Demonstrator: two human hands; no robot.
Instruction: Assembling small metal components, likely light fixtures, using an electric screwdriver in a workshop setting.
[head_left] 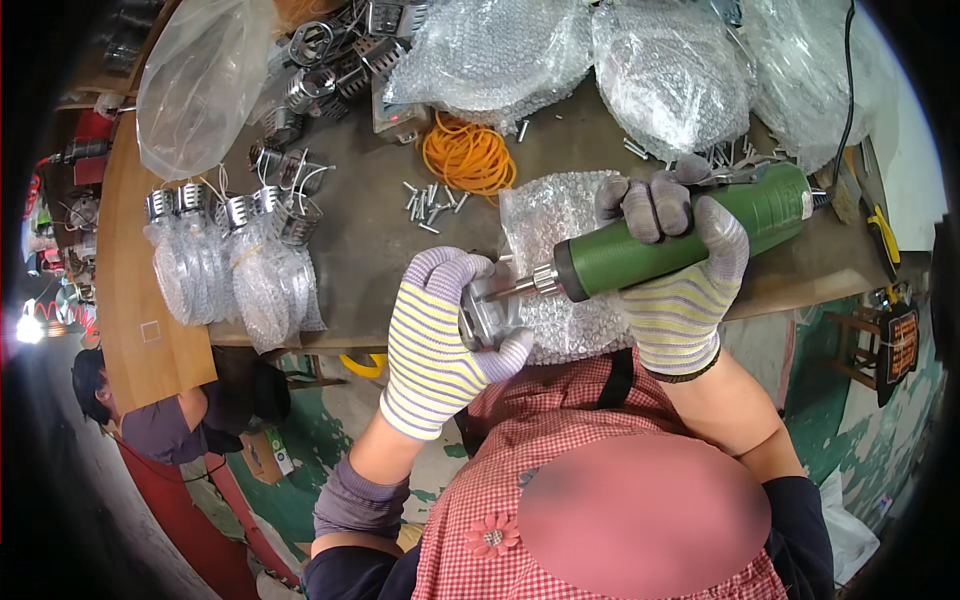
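Observation:
My right hand (675, 270), in a striped work glove, is wrapped round a green electric screwdriver (690, 225) that lies roughly level and points left. Its metal bit reaches into a silver metal fitting (487, 318). That fitting is gripped in my left hand (435, 320), gloved alike, between thumb and fingers. Under the tool and between my hands lies a bubble-wrapped piece (570, 325); what it wraps is hard to make out, and whether it joins the fitting I cannot tell. The bit's very tip is hidden at the fitting.
Loose screws (430, 205) and orange rubber bands (468, 155) lie beyond my hands. Bubble-wrapped pieces with metal tops (235, 250) stand at left, metal fittings (315, 85) at far left. Bubble-wrap bundles (670, 80) line the back. Yellow-handled pliers (883, 235) sit right. Another person (170, 420) is at lower left.

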